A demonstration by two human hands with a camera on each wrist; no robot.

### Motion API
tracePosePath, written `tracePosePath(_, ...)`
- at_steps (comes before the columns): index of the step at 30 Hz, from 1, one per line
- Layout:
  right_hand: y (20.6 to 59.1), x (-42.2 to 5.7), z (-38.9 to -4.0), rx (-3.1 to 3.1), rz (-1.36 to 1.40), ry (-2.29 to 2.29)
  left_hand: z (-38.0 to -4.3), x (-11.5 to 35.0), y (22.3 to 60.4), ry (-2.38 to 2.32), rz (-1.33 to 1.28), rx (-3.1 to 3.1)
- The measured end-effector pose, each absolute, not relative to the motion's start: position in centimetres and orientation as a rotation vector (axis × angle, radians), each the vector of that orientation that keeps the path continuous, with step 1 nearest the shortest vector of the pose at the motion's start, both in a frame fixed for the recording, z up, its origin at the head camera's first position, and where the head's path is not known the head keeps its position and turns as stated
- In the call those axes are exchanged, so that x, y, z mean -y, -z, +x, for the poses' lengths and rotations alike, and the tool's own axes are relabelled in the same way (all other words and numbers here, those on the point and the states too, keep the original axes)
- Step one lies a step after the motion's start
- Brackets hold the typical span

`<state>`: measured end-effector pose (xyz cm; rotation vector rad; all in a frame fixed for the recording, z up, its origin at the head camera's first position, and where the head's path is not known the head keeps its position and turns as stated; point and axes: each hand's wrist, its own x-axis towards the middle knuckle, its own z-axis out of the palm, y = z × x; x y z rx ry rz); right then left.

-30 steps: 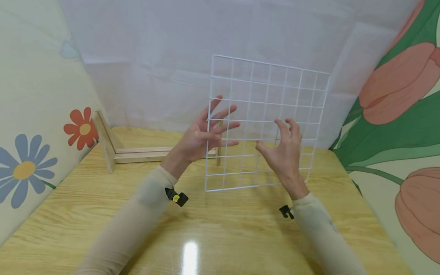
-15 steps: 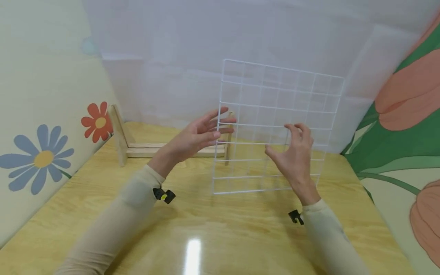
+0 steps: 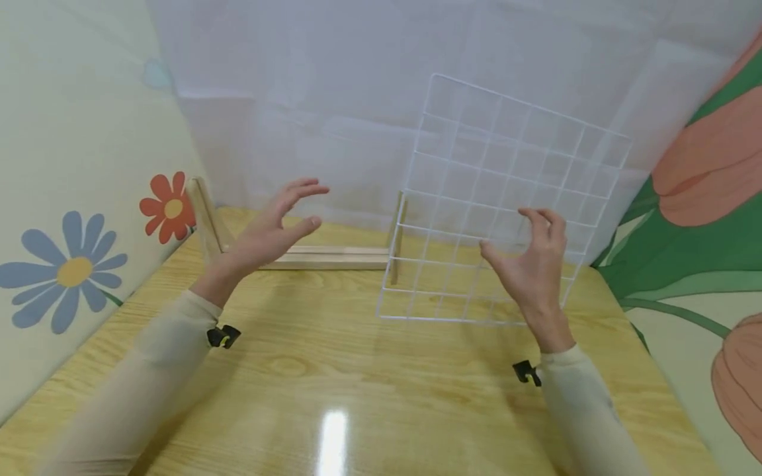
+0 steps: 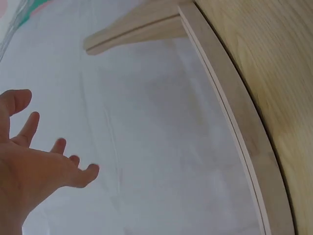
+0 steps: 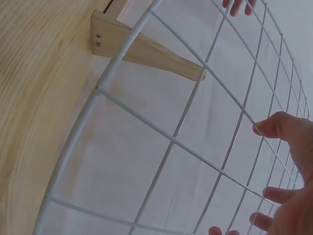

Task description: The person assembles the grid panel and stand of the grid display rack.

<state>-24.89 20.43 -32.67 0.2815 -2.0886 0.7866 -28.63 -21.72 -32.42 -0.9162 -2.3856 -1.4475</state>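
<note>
A white wire grid panel (image 3: 478, 167) stands tilted up over the right half of the table, held by my right hand (image 3: 532, 264). In the right wrist view the thumb (image 5: 274, 126) is against a wire, with fingers around the mesh (image 5: 173, 141). My left hand (image 3: 264, 231) is raised left of the panel, holding nothing, its thumb and fingers spread apart. Behind it is a wooden stand (image 3: 333, 262), a low grooved bar with an upright at each end. The panel's lower left overlaps the stand's right upright (image 3: 397, 231) in the head view.
The wood-grain table (image 3: 357, 377) reaches back to a white cloth backdrop (image 3: 333, 119). Walls painted with flowers (image 3: 74, 271) close in the left and right sides. A black strap mount (image 3: 223, 336) sits at the left wrist.
My left hand has come away from the panel's left edge and moved left. The panel, still in my right hand, has shifted right and tilted, its upper left corner now higher.
</note>
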Motion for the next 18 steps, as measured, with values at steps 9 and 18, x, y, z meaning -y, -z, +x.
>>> tracePosePath(9,32.2,-21.2,-25.1,2.059,0.240,-0.817,-29.6,25.7,31.6,1.046,-0.677,2.178)
tracePosePath(18,31.9,-21.8,-24.1,2.059,0.208,-0.852,-30.7,28.3,31.4,1.233,-0.085,2.127)
